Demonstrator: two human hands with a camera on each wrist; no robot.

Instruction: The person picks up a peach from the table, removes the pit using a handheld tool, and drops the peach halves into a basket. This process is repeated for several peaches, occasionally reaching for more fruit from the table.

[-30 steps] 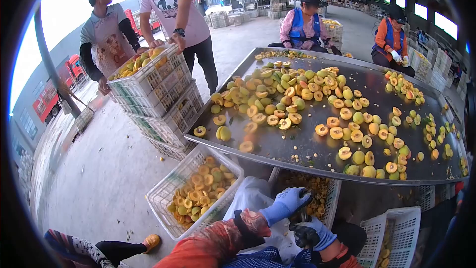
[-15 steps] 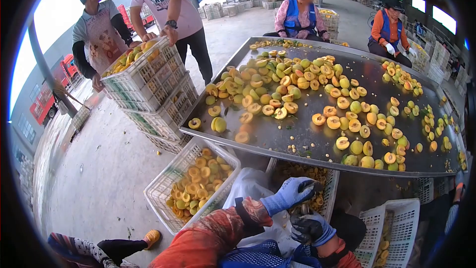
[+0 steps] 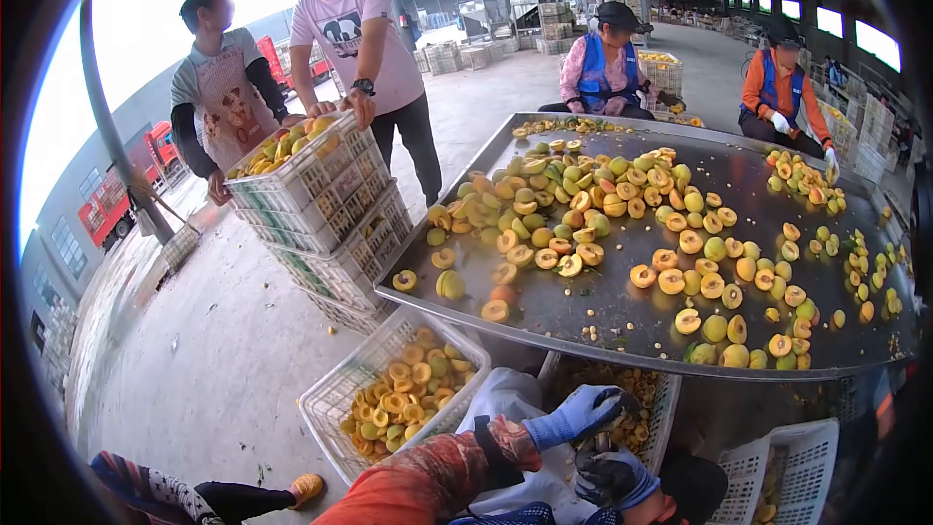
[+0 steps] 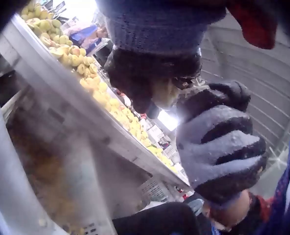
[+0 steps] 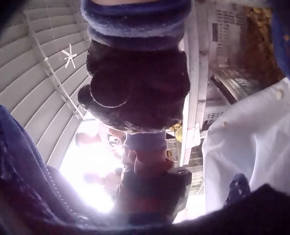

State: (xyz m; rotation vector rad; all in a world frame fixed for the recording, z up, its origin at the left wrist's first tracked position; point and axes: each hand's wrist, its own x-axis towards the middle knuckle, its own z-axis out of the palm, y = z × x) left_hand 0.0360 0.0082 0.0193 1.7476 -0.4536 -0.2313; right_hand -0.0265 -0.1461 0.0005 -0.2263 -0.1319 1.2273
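In the head view my left hand (image 3: 581, 414), in a blue glove with black-coated fingers, reaches in above the white plastic sheet over my lap. Its fingertips pinch a pale yellow peach piece (image 4: 164, 93), mostly hidden by the glove in the left wrist view. Just below and to the right, my right hand (image 3: 616, 478) is in a matching glove, fingers curled round a small metal tool (image 3: 603, 443). What kind of tool it is I cannot tell. The right wrist view shows the back of this curled hand (image 5: 135, 85). Both hands are close together.
A metal table (image 3: 622, 316) ahead carries many whole and halved peaches. Below its edge stand a crate of peach halves (image 3: 321, 418) and a crate of scraps (image 3: 666, 408). Two people stand by stacked crates (image 3: 301, 204) at left; two workers sit across the table.
The head view dipped, then rose again. My hands stay together, the left hand above the right. The worker in orange at the far right has stretched a gloved hand to the fruit.
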